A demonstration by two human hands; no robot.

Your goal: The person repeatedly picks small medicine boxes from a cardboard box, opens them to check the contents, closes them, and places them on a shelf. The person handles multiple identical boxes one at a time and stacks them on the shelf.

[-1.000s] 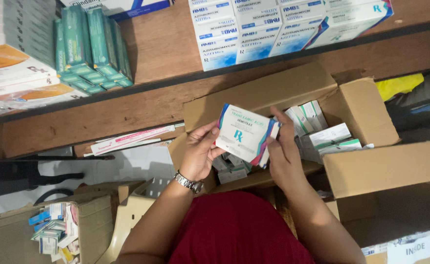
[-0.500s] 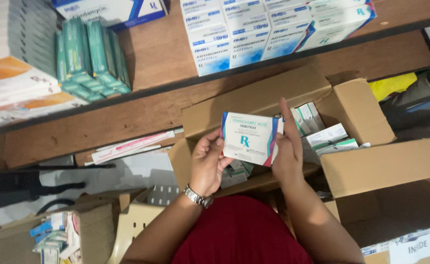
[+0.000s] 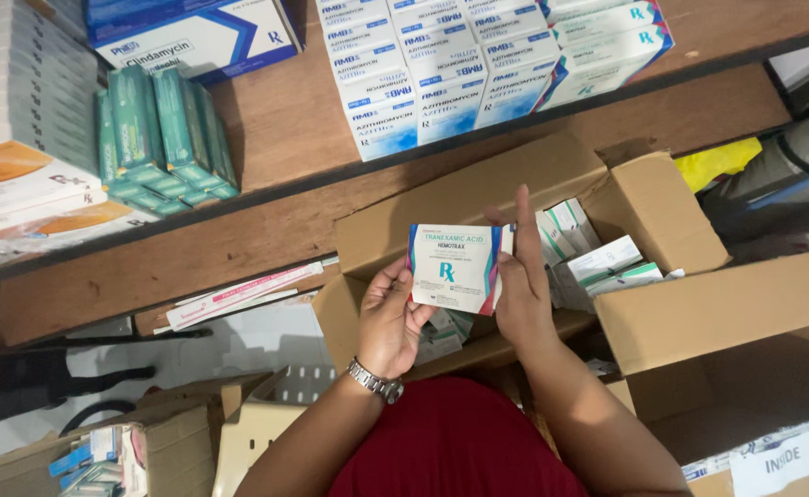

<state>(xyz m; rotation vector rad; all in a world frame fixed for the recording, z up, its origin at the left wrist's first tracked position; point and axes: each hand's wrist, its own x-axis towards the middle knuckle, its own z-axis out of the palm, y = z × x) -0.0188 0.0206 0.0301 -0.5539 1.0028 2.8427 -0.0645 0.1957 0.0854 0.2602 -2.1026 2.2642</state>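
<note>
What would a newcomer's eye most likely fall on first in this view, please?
Most likely the small white box with blue and red edges, held up at the centre between the left hand and the right hand. Behind it gapes an open cardboard carton of similar boxes, and above, stacks of white-and-blue boxes line a wooden shelf.

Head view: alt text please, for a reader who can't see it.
Both hands, left hand and right hand, hold a small white box with teal print above an open carton of similar boxes. Behind it, a wooden shelf carries stacked green and white-and-blue boxes.
</note>
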